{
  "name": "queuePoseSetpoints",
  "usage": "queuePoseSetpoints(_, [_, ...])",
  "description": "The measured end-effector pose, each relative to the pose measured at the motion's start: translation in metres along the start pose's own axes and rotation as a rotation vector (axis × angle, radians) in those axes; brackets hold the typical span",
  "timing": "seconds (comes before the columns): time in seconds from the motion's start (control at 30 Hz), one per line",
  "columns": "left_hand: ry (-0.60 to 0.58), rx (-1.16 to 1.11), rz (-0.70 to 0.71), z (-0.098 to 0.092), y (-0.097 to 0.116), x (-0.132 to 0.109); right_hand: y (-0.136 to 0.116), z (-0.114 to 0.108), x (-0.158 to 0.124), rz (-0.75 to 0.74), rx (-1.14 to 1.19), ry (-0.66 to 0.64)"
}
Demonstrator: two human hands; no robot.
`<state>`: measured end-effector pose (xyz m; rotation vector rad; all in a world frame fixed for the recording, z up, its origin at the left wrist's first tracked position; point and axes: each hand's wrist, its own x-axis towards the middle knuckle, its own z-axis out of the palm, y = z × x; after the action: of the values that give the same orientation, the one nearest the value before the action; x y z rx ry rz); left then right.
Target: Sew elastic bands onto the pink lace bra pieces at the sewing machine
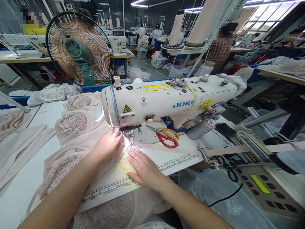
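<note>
A white JUKI sewing machine (pixel 154 98) stands in front of me, with its lit needle area at the left end. My left hand (pixel 107 144) is beside the needle, fingers pressed together on the edge of a beige lace bra (pixel 69 159). To its right, my right hand (pixel 145 168) lies with fingers stretched and thumb apart, fingertips on pale fabric by the machine bed. A beige elastic band (pixel 166 148) runs from the right toward the needle area. Below the table edge hangs more beige lace (pixel 114 210). The exact stitching point is hidden by my left fingers.
Scissors (pixel 166 136) with red and orange handles lie on the machine bed. More lace bra pieces (pixel 73 122) are spread at left. A metal band guide (pixel 205 154) and control panel (pixel 264 187) are at right. Behind stands a large fan (pixel 79 51); people work farther back.
</note>
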<state>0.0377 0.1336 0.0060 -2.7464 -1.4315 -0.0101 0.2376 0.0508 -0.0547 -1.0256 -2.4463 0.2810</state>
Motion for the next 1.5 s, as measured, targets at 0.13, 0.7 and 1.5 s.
queuePoseSetpoints(0.13, [-0.021, 0.054, 0.027, -0.008, 0.012, -0.009, 0.0, -0.002, 0.001, -0.002, 0.008, 0.0])
queuePoseSetpoints(0.7, [0.17, 0.13, 0.345, 0.029, -0.012, -0.033, 0.002, -0.002, -0.002, 0.019, 0.034, 0.022])
queuePoseSetpoints(1.5, [-0.19, 0.196, -0.278, -0.01, 0.023, -0.102, 0.003, 0.002, 0.0, 0.025, 0.016, 0.008])
